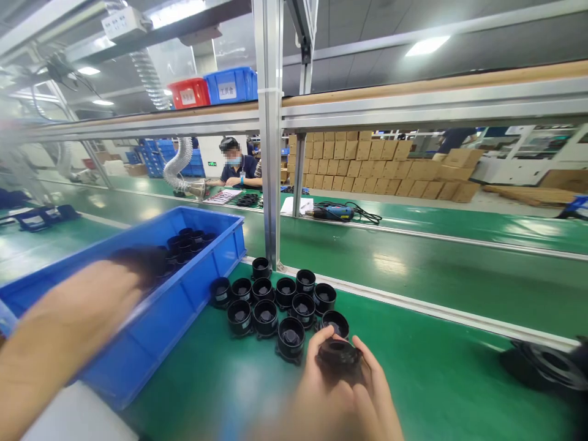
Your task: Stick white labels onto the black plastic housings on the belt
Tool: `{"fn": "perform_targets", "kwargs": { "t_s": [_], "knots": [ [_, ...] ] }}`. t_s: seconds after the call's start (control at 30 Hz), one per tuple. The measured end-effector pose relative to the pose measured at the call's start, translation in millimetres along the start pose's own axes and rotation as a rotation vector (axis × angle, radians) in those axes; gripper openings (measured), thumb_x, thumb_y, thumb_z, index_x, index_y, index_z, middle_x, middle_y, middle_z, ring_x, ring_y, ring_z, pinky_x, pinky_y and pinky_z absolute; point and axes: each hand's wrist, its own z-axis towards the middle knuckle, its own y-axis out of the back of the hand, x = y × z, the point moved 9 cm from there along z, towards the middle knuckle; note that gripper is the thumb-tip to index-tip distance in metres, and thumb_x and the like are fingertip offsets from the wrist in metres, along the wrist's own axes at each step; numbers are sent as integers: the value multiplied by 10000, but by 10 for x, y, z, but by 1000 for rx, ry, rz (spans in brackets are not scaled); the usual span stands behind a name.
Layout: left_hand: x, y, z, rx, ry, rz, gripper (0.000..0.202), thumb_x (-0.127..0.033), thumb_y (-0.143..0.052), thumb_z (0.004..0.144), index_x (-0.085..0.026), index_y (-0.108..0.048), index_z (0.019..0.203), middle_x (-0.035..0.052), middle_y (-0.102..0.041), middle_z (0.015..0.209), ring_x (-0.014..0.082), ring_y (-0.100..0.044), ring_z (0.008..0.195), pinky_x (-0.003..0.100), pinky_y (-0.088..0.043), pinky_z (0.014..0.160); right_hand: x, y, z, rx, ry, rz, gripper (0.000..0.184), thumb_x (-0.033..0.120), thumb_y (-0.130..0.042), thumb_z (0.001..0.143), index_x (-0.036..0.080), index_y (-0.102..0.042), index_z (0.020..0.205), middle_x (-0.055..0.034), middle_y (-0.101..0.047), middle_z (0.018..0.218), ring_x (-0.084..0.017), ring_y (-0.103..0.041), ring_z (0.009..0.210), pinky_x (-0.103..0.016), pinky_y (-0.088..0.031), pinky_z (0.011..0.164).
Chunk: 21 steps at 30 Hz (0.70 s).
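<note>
My left hand (87, 306) reaches over the near wall of the blue bin (169, 331) and is smeared by motion. At its fingertips is a dark, blurred black housing (144, 263), which appears to be in its grip. My right hand (349, 392) grips a round black housing (339, 355) above the green table, thumb on one side and fingers on the other. Just beyond it, several black cup-shaped housings (290, 338) with small side ears stand close together, open ends up. More black housings (186, 242) sit inside the bin.
An aluminium post (270, 184) rises behind the housings. A black round object (546, 367) lies at the right edge. Past the rail, a blue heat gun (333, 212) with its cable rests on green surface. A co-worker (239, 168) sits across; red (189, 94) and blue boxes (231, 84) stand overhead.
</note>
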Motion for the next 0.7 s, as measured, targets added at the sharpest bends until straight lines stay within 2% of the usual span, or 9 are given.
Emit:
{"fn": "perform_targets", "kwargs": {
  "t_s": [0.07, 0.13, 0.23, 0.33, 0.43, 0.53, 0.6, 0.7],
  "knots": [
    [138, 35, 92, 9, 28, -30, 1055, -516, -952, 481, -207, -472, 1368, 165, -517, 1351, 409, -350, 1387, 524, -245, 1182, -182, 33, 13, 2, 29, -22, 523, 481, -482, 989, 314, -353, 1467, -77, -441, 1528, -277, -458, 1374, -405, -466, 1096],
    [269, 88, 198, 3, 64, -67, 1054, -520, -957, 460, -209, -485, 1349, 163, -522, 1333, 421, -308, 1409, 540, -216, 1189, -300, 73, 25, -38, 51, -48, 515, 482, -450, 999, 303, -343, 1469, -81, -426, 1537, -284, -456, 1375, -415, -470, 1095],
    [385, 92, 330, 26, 79, -97, 1036, -561, -942, 467, -213, -496, 1335, 156, -524, 1324, 416, -277, 1427, 535, -180, 1203, -259, 105, 36, -95, 92, -106, 461, 485, -389, 1015, 293, -402, 1434, -76, -492, 1483, -289, -515, 1325, -406, -509, 1060],
    [361, 8, 339, 138, 73, -105, 1030, -571, -939, 471, -200, -511, 1332, 162, -520, 1332, 420, -308, 1411, 544, -170, 1202, -74, 112, 29, -135, 116, -153, 431, 531, -445, 985, 276, -543, 1319, -71, -603, 1358, -314, -604, 1213, -386, -580, 942],
    [259, -27, 222, 230, 54, -114, 1040, -588, -916, 520, -203, -477, 1380, 165, -514, 1344, 418, -356, 1384, 567, -173, 1190, 44, 98, -8, -215, 79, -121, 487, 565, -461, 965, 233, -570, 1305, -94, -642, 1291, -319, -645, 1127, -381, -589, 865],
    [168, 51, 93, 208, -14, -57, 1090, -501, -940, 540, -243, -394, 1449, 145, -494, 1376, 407, -376, 1379, 552, -201, 1187, 107, 16, -56, -257, 71, -69, 545, 585, -416, 963, 219, -534, 1350, -110, -639, 1297, -322, -639, 1134, -398, -571, 879],
    [144, 100, 37, 181, -52, -7, 1066, -465, -929, 583, -269, -365, 1467, 131, -487, 1389, 395, -389, 1376, 540, -219, 1188, 155, 1, -79, -284, 85, -66, 519, 571, -386, 972, 240, -545, 1338, -95, -625, 1325, -323, -612, 1181, -407, -548, 932],
    [138, 86, 11, 194, -52, 6, 966, -518, -868, 664, -258, -382, 1457, 138, -499, 1375, 389, -395, 1375, 549, -218, 1190, 219, 50, -70, -301, 71, -113, 447, 513, -364, 993, 252, -608, 1261, -72, -632, 1316, -312, -599, 1203, -389, -541, 953]
  ]
}}
